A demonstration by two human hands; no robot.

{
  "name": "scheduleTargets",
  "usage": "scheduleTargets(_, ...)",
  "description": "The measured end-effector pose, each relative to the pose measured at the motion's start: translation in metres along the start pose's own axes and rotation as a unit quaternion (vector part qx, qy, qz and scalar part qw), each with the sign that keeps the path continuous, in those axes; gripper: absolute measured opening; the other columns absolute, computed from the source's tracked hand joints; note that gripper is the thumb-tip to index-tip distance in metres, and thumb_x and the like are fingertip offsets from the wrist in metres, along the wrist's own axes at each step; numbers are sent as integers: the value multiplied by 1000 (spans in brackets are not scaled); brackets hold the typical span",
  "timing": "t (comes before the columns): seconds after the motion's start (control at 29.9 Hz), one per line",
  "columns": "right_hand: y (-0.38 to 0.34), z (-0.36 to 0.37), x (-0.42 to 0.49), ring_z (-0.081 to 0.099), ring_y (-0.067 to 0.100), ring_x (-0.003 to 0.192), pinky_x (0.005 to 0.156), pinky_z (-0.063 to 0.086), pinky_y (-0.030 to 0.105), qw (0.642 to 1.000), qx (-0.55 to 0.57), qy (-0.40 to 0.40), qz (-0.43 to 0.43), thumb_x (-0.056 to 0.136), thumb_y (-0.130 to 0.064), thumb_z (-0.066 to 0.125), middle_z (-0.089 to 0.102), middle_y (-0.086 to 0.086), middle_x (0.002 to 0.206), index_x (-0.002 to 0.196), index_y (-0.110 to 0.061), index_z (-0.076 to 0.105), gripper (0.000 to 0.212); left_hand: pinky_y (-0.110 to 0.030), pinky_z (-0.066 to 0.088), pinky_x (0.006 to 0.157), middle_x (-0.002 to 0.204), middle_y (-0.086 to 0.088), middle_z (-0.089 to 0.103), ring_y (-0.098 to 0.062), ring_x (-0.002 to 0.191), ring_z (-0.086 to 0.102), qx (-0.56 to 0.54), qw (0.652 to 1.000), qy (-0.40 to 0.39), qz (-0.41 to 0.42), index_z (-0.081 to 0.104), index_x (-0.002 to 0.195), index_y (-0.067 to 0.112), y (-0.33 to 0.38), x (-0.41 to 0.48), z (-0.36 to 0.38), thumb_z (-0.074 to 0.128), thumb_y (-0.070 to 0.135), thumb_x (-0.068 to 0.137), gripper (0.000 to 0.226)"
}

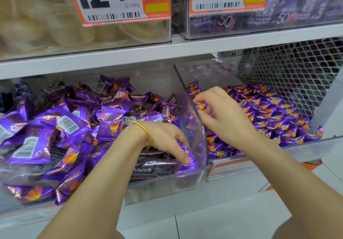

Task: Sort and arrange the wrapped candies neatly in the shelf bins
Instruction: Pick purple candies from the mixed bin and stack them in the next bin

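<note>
Here, curled hands (pixel 163 138) (pixel 222 112) grip crinkly purple foil candies (pixel 274 112).

You wear one thin, smooth, gold-coloured bangle (pixel 148 135), a plain round band, on your left wrist. Your left hand (pixel 167 142) and right hand (pixel 224 114) are bare, and both forearms are uncovered down to the lower edge of the view.
</note>
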State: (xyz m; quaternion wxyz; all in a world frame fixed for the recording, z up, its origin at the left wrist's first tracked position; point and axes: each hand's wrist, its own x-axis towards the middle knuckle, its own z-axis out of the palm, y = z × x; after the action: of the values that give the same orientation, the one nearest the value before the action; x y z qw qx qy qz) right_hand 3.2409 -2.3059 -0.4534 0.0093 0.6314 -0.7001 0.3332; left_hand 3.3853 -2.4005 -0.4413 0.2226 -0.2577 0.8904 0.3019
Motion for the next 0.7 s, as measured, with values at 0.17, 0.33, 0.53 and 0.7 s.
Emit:
scheduleTargets(0.17, -1, -1, 1, 54, 9, 69, 73, 49, 42, 1000, 14, 23, -3, 88, -22, 56, 46, -10, 104, 109, -21, 59, 21, -28, 44, 93, 108, -1, 66, -14, 101, 58, -20, 998, 52, 41, 69, 102, 19, 1, -2, 5, 73, 26, 78, 25)
scheduleTargets(0.33, -1, -5, -1, 56, 8, 71, 74, 48, 38, 996, 47, 70, 11, 87, -17, 59, 50, -8, 100, 106, -22, 60, 19, -14, 40, 78, 87, 6, 64, 2, 77, 55, -63, 980, 151, 115, 68, 83, 22, -2, -17, 1, 73, 13, 78, 11)
scheduleTargets(0.53, -5, -4, -1, 55, 6, 74, 69, 42, 20, 992, 77, 94, 20, 86, -13, 61, 52, -9, 96, 106, -20, 61, 21, -13, 40, 81, 84, 15, 62, 8, 78, 54, -87, 968, 202, 121, 67, 79, 22, -6, -19, 8, 72, 11, 78, 12)
scheduleTargets(0.7, -18, -7, -2, 55, 4, 77, 65, 43, 15, 981, 148, 128, 3, 86, -11, 59, 54, -14, 93, 100, -21, 62, 18, -15, 44, 76, 86, 1, 67, -3, 78, 59, -165, 931, 303, 120, 69, 78, 19, -10, -35, 2, 75, 10, 76, 10)
